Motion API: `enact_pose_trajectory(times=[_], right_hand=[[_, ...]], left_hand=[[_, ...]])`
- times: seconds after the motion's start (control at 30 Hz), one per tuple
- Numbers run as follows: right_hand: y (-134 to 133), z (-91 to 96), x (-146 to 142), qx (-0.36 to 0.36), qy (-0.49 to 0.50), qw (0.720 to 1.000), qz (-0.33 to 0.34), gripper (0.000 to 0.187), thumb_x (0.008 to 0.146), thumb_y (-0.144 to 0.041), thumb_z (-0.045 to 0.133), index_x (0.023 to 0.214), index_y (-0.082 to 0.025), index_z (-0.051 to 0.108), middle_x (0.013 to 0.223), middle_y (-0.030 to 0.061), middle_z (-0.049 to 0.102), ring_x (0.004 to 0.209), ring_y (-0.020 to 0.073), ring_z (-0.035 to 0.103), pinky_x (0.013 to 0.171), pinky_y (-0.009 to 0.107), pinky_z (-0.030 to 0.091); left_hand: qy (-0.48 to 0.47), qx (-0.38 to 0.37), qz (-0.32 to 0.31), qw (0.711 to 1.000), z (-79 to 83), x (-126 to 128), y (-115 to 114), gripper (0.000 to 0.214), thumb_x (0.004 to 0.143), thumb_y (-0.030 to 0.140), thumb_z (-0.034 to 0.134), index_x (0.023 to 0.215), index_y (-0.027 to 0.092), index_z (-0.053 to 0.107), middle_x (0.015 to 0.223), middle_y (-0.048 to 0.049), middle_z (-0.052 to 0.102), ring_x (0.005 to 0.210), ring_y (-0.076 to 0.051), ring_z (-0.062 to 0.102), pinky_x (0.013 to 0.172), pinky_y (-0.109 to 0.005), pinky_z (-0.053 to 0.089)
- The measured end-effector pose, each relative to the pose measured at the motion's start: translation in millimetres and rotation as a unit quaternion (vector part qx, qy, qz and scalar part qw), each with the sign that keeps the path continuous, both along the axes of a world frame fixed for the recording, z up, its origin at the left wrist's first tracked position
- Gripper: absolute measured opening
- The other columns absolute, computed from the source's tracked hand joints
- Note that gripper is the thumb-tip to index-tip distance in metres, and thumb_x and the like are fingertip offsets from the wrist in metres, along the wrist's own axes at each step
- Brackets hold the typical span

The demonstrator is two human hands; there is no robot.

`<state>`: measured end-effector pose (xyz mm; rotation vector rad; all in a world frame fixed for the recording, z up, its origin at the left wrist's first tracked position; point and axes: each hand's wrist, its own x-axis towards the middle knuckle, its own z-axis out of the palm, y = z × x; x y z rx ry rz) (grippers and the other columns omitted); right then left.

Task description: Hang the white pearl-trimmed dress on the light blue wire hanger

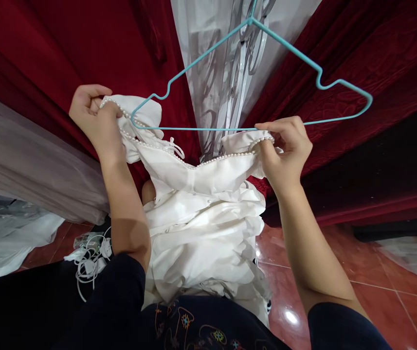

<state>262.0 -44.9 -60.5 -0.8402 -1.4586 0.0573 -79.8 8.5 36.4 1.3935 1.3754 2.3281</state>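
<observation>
A white dress [201,179] with a pearl-beaded neckline is stretched between my two hands, its ruffled skirt falling toward my lap. My left hand [97,119] pinches the beaded edge of the left sleeve. On the other side, my right hand [286,148] grips the beaded edge of the right sleeve, its fingertips at the lower bar of a light blue hanger [208,129]. The hanger's left corner passes in front of the left sleeve, while its right corner is bare. A thin white tie loop shows beside the left part of the neckline.
Dark red curtains [95,43] hang behind on both sides of a white ornate metal frame [243,63]. White cables [89,265] lie tangled at the lower left, near a black surface [26,301]. Red tiles [383,277] cover the floor, and pale fabric [22,233] rests at the left.
</observation>
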Motion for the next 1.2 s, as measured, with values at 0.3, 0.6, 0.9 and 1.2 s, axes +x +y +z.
enact_pose_trajectory(times=[0.3,0.6,0.9,1.2], right_hand=[[1.3,-1.4,-0.7,-0.011,-0.025,0.999,-0.046,0.028,0.087,-0.017,0.057,0.103,-0.023,0.079,0.093,0.0046,0.064,0.089,0.0189,0.064,0.075,0.035,0.052],[6.7,-7.8,2.3,0.021,-0.034,0.999,-0.031,0.028,0.093,-0.018,0.058,0.109,-0.024,0.079,0.096,0.0049,0.063,0.09,0.0181,0.063,0.077,0.035,0.052],[8.1,-6.2,2.3,0.04,-0.052,0.996,-0.053,0.025,0.095,-0.022,0.057,0.109,-0.022,0.079,0.095,0.0059,0.065,0.088,0.0185,0.065,0.073,0.034,0.053],[-7.2,-17.9,6.2,0.044,-0.112,0.991,-0.051,0.05,0.089,-0.014,0.054,0.133,-0.029,0.072,0.126,0.0115,0.062,0.107,0.0256,0.067,0.079,0.041,0.059]], left_hand=[[0.217,-0.05,-0.067,0.973,35.7,57.0,13.0,0.049,0.069,-0.035,0.05,0.083,0.01,0.064,0.073,0.0094,0.055,0.061,-0.002,0.043,0.059,-0.02,0.033],[0.181,0.033,-0.256,0.949,-12.2,97.7,-32.0,0.027,0.097,-0.005,0.063,0.102,0.019,0.072,0.097,-0.0005,0.066,0.081,-0.009,0.059,0.075,-0.026,0.051],[-0.154,-0.223,-0.497,0.824,-69.7,157.8,-38.0,0.027,0.119,0.032,0.038,0.12,0.02,0.062,0.122,-0.0065,0.076,0.122,-0.019,0.076,0.108,-0.036,0.059],[-0.252,-0.131,-0.448,0.848,-64.8,170.2,-53.1,0.034,0.117,0.037,0.046,0.086,0.022,0.047,0.078,-0.0013,0.05,0.089,-0.016,0.07,0.072,-0.021,0.057]])
